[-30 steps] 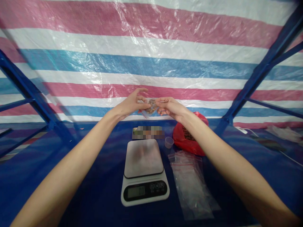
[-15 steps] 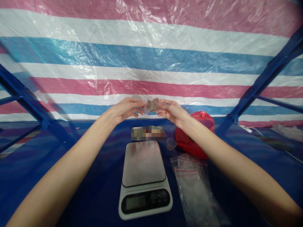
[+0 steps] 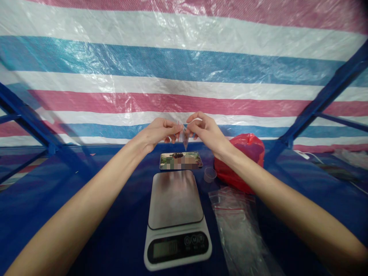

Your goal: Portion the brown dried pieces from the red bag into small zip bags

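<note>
Above the far end of the scale, a small clear zip bag (image 3: 185, 142) with a red seal line hangs between my hands, one corner pointing down. My left hand (image 3: 162, 132) pinches it at the red-lined edge. The fingers of my right hand (image 3: 204, 132) are curled on its other side, partly hiding the bag and its brownish contents. Below them lies a phone (image 3: 181, 161) with a lit screen. The white kitchen scale (image 3: 176, 201) carries nothing on its steel plate, and its display seems to read zero.
A small clear plastic cup (image 3: 210, 175) stands right of the scale, beside a red plastic bag (image 3: 241, 174). Clear zip bags (image 3: 238, 234) lie in front of these on the blue surface. Blue metal bars (image 3: 319, 103) slope along both sides, before a striped tarp (image 3: 184, 103).
The zip bag has turned from stretched flat to hanging edge-on, corner down. My hands have drawn closer together, and the right fingers have curled in. The view has shifted slightly.
</note>
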The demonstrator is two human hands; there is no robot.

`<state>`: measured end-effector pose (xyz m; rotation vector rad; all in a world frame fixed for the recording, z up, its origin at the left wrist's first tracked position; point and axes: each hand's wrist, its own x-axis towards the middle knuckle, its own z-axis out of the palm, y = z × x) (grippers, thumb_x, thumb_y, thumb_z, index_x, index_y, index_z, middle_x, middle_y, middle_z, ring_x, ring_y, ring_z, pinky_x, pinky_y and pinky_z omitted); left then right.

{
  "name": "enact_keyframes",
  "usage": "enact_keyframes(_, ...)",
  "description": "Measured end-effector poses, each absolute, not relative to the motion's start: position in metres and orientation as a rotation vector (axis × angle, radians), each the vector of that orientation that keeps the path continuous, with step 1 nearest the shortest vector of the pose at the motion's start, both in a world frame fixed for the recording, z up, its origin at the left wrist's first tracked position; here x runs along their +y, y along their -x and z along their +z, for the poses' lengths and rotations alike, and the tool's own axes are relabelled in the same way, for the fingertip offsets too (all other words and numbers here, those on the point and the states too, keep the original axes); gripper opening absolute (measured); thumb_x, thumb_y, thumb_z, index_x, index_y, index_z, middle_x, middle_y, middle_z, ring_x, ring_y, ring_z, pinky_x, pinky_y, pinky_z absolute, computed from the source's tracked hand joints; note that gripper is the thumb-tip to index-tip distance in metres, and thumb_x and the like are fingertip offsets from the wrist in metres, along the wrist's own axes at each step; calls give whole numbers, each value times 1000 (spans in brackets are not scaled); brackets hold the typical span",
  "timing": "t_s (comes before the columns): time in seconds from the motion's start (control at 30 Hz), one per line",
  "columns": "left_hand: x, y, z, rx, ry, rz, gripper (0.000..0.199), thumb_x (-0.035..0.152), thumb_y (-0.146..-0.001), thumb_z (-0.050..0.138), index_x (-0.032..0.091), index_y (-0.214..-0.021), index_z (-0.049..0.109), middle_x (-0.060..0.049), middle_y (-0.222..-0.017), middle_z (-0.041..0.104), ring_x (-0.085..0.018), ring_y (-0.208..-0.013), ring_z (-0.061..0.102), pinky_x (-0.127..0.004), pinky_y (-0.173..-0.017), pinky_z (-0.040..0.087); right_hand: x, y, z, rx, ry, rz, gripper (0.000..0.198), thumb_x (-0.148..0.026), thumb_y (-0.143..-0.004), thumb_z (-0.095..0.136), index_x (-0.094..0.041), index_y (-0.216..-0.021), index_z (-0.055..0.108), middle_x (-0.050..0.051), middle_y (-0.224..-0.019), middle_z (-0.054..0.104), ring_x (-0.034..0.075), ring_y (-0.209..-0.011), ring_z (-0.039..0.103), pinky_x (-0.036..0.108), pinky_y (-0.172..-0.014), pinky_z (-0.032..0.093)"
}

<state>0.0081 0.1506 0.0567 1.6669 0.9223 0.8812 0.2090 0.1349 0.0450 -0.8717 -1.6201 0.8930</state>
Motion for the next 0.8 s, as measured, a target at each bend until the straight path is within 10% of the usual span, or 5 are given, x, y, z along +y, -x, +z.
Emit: enact_keyframes(0.8, 139, -18, 63, 827, -1931, 720, 45, 57, -84, 81, 16, -68, 73, -3, -59, 68, -9, -50, 54, -25, -50, 34, 127, -209, 45, -1565, 778, 1606, 35, -48, -88, 84, -14, -85, 74, 9, -76, 79, 15, -64, 75, 24, -63, 65)
